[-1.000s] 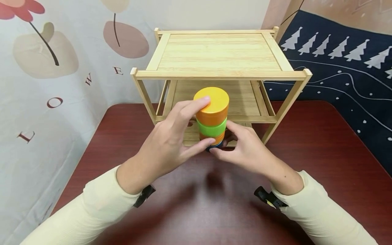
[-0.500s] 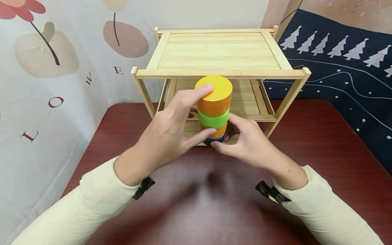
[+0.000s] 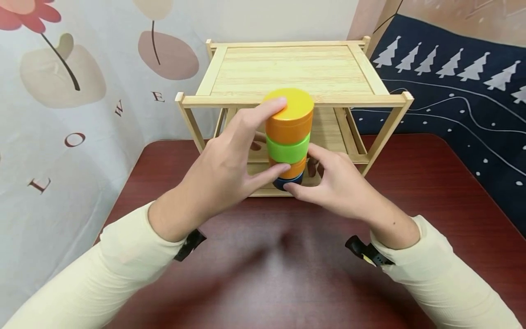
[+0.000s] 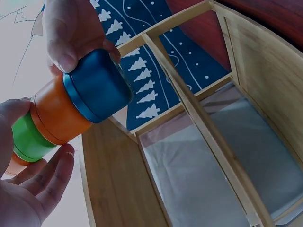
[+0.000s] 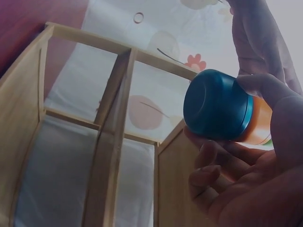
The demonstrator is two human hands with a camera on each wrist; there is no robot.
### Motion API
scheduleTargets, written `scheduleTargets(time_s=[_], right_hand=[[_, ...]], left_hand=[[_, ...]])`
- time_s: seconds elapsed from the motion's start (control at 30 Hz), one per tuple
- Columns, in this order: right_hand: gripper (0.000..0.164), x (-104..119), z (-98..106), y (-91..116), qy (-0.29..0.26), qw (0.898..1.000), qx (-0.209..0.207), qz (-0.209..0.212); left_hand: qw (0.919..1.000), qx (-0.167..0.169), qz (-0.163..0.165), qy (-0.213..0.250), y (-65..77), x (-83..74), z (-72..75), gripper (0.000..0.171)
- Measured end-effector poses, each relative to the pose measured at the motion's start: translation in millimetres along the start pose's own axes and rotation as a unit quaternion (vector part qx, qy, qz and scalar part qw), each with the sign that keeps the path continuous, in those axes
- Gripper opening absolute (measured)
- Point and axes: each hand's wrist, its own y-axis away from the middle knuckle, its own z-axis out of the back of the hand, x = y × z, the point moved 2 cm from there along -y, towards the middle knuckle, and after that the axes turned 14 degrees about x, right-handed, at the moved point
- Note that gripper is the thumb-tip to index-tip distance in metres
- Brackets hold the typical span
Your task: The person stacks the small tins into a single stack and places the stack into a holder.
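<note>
In the head view, a column of stacked round cup-like pieces [image 3: 289, 148] is held upright above the table. A yellow-orange piece [image 3: 289, 130] is at the top, then a green band, an orange one and a dark blue piece [image 4: 97, 87] at the bottom. My left hand [image 3: 223, 157] grips the column from the left: its index finger lies on the yellow top and its thumb on the lower orange part. With thumb and fingers, my right hand [image 3: 339, 183] holds the blue bottom piece from the right. The far fingers are partly hidden behind the column.
A light wooden shelf rack [image 3: 287, 68] with several levels stands just behind the hands. It rests on a dark red table [image 3: 164, 183]. Printed cloths hang at the back, a white one [image 3: 115, 55] on the left and a navy one [image 3: 444, 100] on the right.
Both hands have raised the stacked column, whose top now overlaps the rack's upper front rail. More of the blue bottom piece shows. Both grips look the same.
</note>
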Motion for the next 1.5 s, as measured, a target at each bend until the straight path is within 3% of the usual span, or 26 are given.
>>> scheduleTargets(time_s=[0.67, 1.13, 1.3, 1.5], right_hand=[[0.049, 15, 23, -9, 0.030, 0.999, -0.005, 0.013], [0.052, 22, 41, -15, 0.040, 0.999, -0.011, 0.003], [0.053, 24, 47, -16, 0.054, 0.998, -0.014, -0.007], [0.053, 26, 54, -18, 0.054, 0.998, -0.023, -0.001]], left_hand=[[1.0000, -0.002, 0.002, -0.005, -14.6, -0.9, 20.6, 0.074], [0.9998, -0.015, -0.012, 0.002, -30.3, 6.6, 30.1, 0.073], [0.9999, -0.010, -0.001, 0.007, -35.5, 8.5, 33.7, 0.074], [0.9995, -0.022, -0.019, -0.005, -42.4, 9.5, 39.3, 0.072]])
